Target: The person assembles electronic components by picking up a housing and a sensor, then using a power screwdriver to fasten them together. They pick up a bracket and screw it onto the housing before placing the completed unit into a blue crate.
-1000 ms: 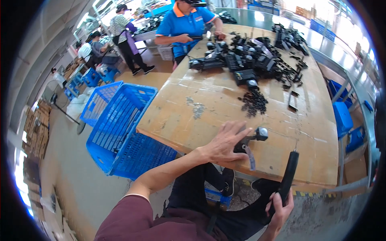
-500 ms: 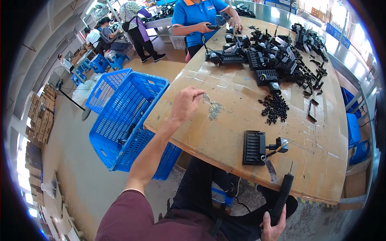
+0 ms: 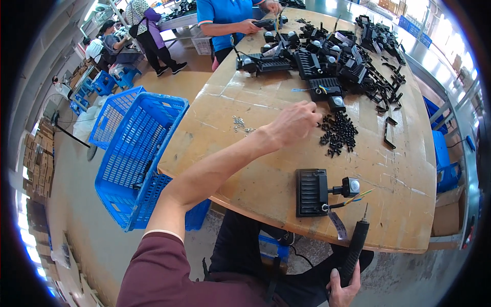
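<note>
A person's left hand [image 3: 296,122] reached over the worktop [image 3: 245,176], its fingers curled and bunched at the left side of a pile of small black fasteners [image 3: 339,135] — whether they gripped one could not be told from this angle. The right hand [image 3: 344,293], beyond the near edge, had its fingers closed around a black power screwdriver [image 3: 357,240]. A black finned lamp [image 3: 311,193] lay just inside that near edge; small silvery rings [image 3: 239,123] sat toward the worktop's left edge.
</note>
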{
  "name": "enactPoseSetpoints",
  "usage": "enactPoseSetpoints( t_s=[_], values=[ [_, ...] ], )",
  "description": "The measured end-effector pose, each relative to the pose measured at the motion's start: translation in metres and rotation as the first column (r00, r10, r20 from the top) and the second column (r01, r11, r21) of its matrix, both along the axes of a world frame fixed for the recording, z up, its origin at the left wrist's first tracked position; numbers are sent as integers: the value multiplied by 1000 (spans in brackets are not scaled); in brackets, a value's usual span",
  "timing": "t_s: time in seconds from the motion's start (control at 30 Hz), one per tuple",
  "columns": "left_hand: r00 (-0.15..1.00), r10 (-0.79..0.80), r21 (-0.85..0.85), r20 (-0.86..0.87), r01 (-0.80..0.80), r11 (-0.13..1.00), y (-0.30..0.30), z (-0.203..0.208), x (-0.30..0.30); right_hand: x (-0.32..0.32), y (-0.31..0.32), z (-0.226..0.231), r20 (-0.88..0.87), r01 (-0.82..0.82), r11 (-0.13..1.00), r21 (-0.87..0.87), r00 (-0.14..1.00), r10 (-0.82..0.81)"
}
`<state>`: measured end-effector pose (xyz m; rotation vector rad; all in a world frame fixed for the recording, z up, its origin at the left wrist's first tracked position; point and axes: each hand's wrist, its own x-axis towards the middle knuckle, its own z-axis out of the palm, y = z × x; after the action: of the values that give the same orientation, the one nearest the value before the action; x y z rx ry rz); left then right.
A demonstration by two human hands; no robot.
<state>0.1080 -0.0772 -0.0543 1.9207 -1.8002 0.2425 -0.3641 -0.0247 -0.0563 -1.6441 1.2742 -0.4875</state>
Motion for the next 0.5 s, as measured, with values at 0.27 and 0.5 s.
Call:
enactPoseSetpoints(
  t_s=[0.27,0.5],
  values=[
    [968,-48,83,246,28,996,-15,-11,-4,-13,0,-9,13,-34,990,-135,999,36],
    [968,159,-123,-193,-184,975,43,32,-9,-40,29,3,78,-93,996,-8,993,93]
  ],
)
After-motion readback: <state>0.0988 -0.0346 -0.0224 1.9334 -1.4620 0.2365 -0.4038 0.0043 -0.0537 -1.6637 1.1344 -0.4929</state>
